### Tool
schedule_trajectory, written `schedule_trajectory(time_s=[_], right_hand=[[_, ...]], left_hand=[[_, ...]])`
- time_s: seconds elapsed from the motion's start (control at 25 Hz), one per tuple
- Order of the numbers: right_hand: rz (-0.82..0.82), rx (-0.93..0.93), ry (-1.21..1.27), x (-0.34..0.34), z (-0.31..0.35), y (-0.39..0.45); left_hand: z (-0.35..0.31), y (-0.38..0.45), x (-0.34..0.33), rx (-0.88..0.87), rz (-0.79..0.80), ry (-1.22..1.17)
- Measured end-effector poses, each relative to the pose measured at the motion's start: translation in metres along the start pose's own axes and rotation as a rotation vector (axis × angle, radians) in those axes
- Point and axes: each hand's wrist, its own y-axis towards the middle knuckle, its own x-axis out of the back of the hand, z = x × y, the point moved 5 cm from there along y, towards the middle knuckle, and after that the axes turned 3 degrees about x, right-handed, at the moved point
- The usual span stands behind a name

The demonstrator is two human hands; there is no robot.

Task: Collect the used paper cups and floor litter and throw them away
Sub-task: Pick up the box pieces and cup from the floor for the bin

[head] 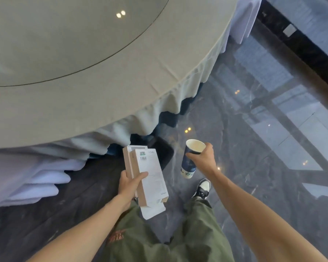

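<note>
My left hand (130, 183) grips two flat white cardboard boxes (150, 176) held together, thumb across the top one, which bears a barcode label. My right hand (204, 157) holds a blue paper cup (189, 161) near its rim. The cup is tilted, its open mouth facing up toward me and looking empty, its white base low. Both things hang above the dark glossy floor in front of my legs.
A big round table (102, 91) with a pale cloth and a glass turntable fills the upper left; its skirt hangs to the floor. The marble floor (254, 129) stretches to the right. My shoe (202, 189) stands under the cup.
</note>
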Motion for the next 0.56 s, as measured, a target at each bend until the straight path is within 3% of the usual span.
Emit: schedule_trajectory(time_s=[0.24,0.56], right_hand=[[-0.061,-0.182,0.061,-0.117,-0.012,-0.01],[-0.042,-0.292,0.119,-0.194,-0.052,0.033]], left_hand=[[0.0,0.06,0.099,0.049,0.119,0.175],[-0.011,0.108,0.112,0.033,0.192,0.323]])
